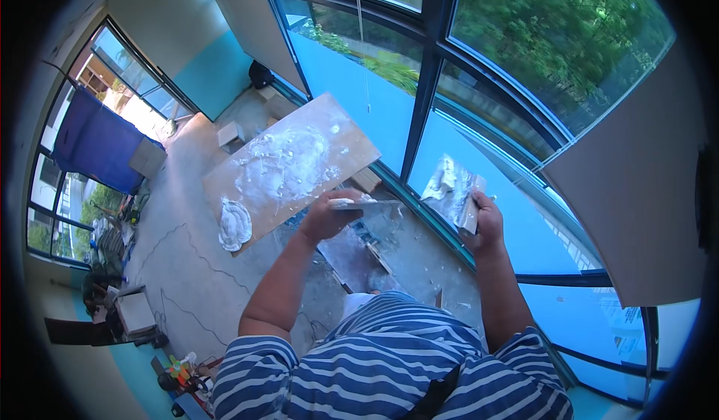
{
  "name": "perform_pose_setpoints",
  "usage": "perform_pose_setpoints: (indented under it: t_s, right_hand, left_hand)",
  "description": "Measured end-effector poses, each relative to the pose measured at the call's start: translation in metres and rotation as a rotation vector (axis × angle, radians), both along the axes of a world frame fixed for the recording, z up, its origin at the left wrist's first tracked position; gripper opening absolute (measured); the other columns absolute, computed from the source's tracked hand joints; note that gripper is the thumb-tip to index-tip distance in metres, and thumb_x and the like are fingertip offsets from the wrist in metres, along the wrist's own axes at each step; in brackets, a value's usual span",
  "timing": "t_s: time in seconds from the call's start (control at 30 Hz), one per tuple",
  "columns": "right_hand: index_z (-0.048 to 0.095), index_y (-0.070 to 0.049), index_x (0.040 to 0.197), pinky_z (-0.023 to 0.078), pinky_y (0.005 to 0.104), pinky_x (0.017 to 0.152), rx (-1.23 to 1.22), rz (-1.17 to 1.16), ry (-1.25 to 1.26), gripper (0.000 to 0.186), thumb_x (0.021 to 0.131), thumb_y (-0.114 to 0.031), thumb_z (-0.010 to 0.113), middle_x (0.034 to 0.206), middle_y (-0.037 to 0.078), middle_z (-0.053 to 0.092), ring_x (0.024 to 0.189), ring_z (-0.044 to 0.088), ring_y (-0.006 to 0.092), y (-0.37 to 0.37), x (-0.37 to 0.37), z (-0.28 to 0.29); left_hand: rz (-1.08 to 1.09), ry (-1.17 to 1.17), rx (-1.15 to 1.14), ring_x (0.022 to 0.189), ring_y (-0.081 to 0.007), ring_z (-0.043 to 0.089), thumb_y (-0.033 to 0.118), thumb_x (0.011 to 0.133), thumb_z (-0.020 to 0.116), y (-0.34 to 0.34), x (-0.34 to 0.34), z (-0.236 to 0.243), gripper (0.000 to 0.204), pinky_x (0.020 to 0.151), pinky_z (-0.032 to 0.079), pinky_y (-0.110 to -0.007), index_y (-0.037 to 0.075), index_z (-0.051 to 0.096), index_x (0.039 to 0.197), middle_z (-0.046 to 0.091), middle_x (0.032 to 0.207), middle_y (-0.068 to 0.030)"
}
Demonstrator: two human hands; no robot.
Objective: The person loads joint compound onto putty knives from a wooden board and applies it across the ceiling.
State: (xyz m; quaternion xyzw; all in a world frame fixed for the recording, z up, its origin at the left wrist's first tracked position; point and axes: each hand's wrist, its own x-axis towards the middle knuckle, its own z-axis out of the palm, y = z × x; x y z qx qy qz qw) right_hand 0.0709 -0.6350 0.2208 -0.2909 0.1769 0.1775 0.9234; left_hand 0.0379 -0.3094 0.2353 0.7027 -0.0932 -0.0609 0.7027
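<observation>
My left hand is closed round a flat, thin-edged spreading tool, seen nearly edge-on, with bits of white paste on it. Its exact kind is hard to make out. To the right, my right hand grips a broad-bladed putty knife by its pale handle; a thick lump of white paste sits on the blade. The two tools are apart, held in front of my body. Beyond my left hand lies a tan board, its middle smeared with white paste. A round, paste-covered piece rests at its near left corner.
Tall dark-framed windows rise close on the right, beside a beige panel. Below my hands stands a stained plank on the concrete floor, among scraps. A purple cloth hangs at left; clutter lines that wall.
</observation>
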Motion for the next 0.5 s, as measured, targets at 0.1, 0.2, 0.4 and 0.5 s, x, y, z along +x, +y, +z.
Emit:
perform_pose_setpoints:
  t_s: [0.1, 0.2, 0.4, 0.5]
  right_hand:
    - [0.042, 0.005, 0.129, 0.049, 0.0429, 0.094, 0.124, -0.054, -0.104, 0.04, 0.1, -0.021, 0.035, 0.12, 0.02, 0.058, 0.104, 0.062, 0.0325, 0.012, 0.024, 0.014]
    - [0.041, 0.005, 0.13, 0.05, 0.0424, 0.093, 0.206, -0.075, -0.151, 0.04, 0.099, -0.022, 0.035, 0.12, 0.02, 0.058, 0.104, 0.062, 0.0322, 0.016, 0.029, 0.022]
    - [0.043, 0.003, 0.131, 0.054, 0.0424, 0.088, 0.308, -0.054, -0.187, 0.042, 0.098, -0.021, 0.032, 0.123, 0.018, 0.058, 0.107, 0.061, 0.031, 0.012, 0.004, 0.003]
    - [0.047, 0.0, 0.128, 0.057, 0.0386, 0.081, 0.296, -0.01, -0.234, 0.041, 0.098, -0.024, 0.034, 0.12, 0.016, 0.06, 0.102, 0.064, 0.0284, -0.004, -0.012, -0.013]
  left_hand:
    - [0.097, -0.321, 0.081, 0.094, -0.0257, 0.064, 0.0, 0.074, 0.071, 0.019, -0.01, -0.11, 0.021, 0.082, 0.052, -0.036, 0.005, 0.067, 0.094, 0.066, 0.1, -0.0098]
    - [0.037, 0.265, -0.763, 0.101, -0.0254, 0.062, 0.004, 0.081, 0.063, -0.014, -0.016, -0.129, 0.027, 0.089, 0.049, -0.042, 0.003, 0.061, 0.108, 0.063, 0.108, -0.0106]
    - [0.267, 0.351, -1.291, 0.115, -0.0318, 0.055, 0.007, 0.081, 0.048, 0.005, 0.011, -0.015, 0.043, 0.101, 0.04, -0.053, 0.003, 0.05, 0.124, 0.058, 0.12, -0.0143]
    - [0.435, -0.085, -1.248, 0.109, -0.0284, 0.056, 0.007, 0.08, 0.05, 0.052, 0.006, 0.079, 0.038, 0.095, 0.045, -0.047, 0.004, 0.051, 0.118, 0.057, 0.115, -0.0123]
